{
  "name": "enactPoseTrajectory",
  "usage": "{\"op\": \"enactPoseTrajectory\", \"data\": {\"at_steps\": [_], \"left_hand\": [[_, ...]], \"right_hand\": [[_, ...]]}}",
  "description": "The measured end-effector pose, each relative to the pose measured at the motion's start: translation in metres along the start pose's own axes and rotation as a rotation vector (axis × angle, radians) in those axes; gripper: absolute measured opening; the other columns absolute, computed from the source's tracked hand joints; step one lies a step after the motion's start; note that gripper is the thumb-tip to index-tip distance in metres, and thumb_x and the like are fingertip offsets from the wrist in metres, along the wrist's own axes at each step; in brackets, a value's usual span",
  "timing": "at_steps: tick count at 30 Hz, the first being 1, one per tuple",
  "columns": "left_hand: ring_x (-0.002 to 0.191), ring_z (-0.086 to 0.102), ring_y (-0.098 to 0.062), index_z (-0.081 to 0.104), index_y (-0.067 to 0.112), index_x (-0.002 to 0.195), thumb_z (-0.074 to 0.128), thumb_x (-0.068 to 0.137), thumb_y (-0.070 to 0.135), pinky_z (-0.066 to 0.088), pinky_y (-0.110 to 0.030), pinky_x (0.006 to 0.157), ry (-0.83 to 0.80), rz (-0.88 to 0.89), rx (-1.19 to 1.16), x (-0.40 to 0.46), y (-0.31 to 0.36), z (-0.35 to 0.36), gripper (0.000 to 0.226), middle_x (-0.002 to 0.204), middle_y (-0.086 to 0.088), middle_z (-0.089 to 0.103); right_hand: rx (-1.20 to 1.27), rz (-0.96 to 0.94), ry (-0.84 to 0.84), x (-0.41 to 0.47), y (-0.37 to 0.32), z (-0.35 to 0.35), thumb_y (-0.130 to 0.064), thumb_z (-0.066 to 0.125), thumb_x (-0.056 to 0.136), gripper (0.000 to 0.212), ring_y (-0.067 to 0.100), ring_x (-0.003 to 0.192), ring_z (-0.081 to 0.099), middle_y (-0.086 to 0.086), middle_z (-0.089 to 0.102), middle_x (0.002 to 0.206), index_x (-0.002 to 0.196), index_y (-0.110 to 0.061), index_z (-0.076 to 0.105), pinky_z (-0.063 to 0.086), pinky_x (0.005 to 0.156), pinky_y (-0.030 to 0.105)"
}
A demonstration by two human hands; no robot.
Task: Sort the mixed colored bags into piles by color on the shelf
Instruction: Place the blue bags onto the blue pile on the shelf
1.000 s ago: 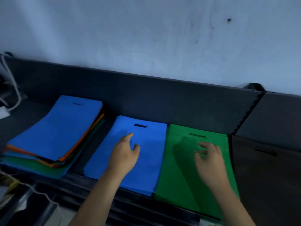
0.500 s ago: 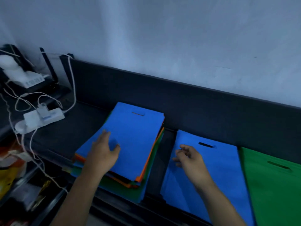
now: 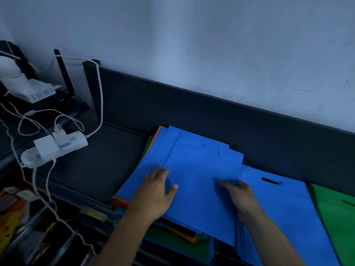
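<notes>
A mixed pile of blue, orange and green bags lies on the dark shelf. Its top blue bag sits askew, its right edge over the sorted blue pile. My right hand pinches that bag's right edge, fingers on top. On the bag's left part my left hand lies flat, fingers apart. The green pile shows at the far right.
A white power strip with adapters and loose white cables lie on the shelf's left end. Behind them stand a black router and a white device. A dark back panel runs along the wall.
The view swung left to the mixed pile. My right hand left the sorted blue pile and took the top blue bag's right edge; the bag has slid right off the stack.
</notes>
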State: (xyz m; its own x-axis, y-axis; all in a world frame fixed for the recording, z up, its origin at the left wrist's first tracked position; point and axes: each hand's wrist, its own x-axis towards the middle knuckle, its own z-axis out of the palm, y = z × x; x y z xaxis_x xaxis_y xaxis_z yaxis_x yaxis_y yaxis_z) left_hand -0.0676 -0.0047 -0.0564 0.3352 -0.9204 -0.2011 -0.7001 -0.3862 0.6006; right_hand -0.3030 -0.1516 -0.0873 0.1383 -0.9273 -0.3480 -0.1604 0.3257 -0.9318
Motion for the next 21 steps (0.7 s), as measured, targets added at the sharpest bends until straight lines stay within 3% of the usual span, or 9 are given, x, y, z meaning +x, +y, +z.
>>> {"op": "enactPoseTrajectory", "data": {"at_steps": [4, 6, 9, 13, 16, 21], "left_hand": [[0.158, 0.008, -0.023, 0.027, 0.027, 0.158, 0.042, 0.104, 0.055, 0.033, -0.049, 0.12, 0.145, -0.057, -0.088, -0.001, -0.012, 0.004, 0.063, 0.171, 0.012, 0.006], [0.158, 0.008, -0.027, 0.025, 0.023, 0.16, 0.041, 0.104, 0.055, 0.033, -0.049, 0.12, 0.141, -0.056, -0.036, -0.001, -0.013, 0.005, 0.066, 0.171, 0.008, 0.006], [0.154, 0.022, -0.02, 0.028, 0.028, 0.158, 0.042, 0.103, 0.056, 0.038, -0.044, 0.117, 0.113, 0.032, -0.05, -0.004, -0.005, 0.004, 0.064, 0.17, 0.012, 0.007], [0.144, 0.04, -0.019, 0.035, 0.027, 0.152, 0.047, 0.099, 0.06, 0.045, -0.043, 0.108, 0.225, -0.024, -0.101, 0.001, -0.013, -0.008, 0.064, 0.168, 0.008, 0.017], [0.145, 0.038, -0.015, 0.036, 0.031, 0.152, 0.048, 0.098, 0.062, 0.045, -0.04, 0.109, 0.155, 0.04, -0.057, 0.002, -0.014, -0.007, 0.064, 0.168, 0.01, 0.014], [0.138, 0.046, -0.02, 0.036, 0.026, 0.152, 0.048, 0.098, 0.059, 0.051, -0.038, 0.098, 0.266, -0.023, -0.038, 0.001, -0.013, -0.013, 0.064, 0.166, 0.007, 0.019]], "right_hand": [[-0.002, -0.004, 0.043, -0.001, -0.001, -0.003, -0.017, 0.079, 0.092, 0.023, 0.031, 0.093, 0.079, 0.004, 0.083, 0.105, 0.115, -0.014, 0.075, 0.063, 0.08, 0.044], [0.021, -0.003, 0.041, -0.004, -0.005, -0.004, -0.018, 0.08, 0.092, 0.022, 0.03, 0.092, 0.08, 0.003, 0.083, 0.103, 0.114, -0.014, 0.076, 0.063, 0.079, 0.044], [0.052, 0.001, 0.029, -0.01, -0.01, -0.002, -0.017, 0.08, 0.092, 0.02, 0.03, 0.091, 0.08, 0.003, 0.084, 0.101, 0.111, -0.013, 0.077, 0.063, 0.075, 0.04], [0.012, -0.015, 0.062, -0.012, -0.01, -0.002, -0.016, 0.078, 0.093, 0.017, 0.031, 0.094, 0.078, 0.004, 0.082, 0.105, 0.11, -0.013, 0.076, 0.063, 0.082, 0.044], [-0.071, -0.064, 0.055, -0.012, -0.01, 0.0, -0.017, 0.077, 0.095, 0.017, 0.026, 0.095, 0.077, 0.001, 0.08, 0.108, 0.111, -0.015, 0.074, 0.062, 0.081, 0.042], [-0.048, -0.039, 0.045, -0.01, -0.01, 0.002, -0.015, 0.076, 0.094, 0.017, 0.029, 0.094, 0.078, 0.003, 0.081, 0.106, 0.111, -0.014, 0.073, 0.064, 0.087, 0.05]]}}
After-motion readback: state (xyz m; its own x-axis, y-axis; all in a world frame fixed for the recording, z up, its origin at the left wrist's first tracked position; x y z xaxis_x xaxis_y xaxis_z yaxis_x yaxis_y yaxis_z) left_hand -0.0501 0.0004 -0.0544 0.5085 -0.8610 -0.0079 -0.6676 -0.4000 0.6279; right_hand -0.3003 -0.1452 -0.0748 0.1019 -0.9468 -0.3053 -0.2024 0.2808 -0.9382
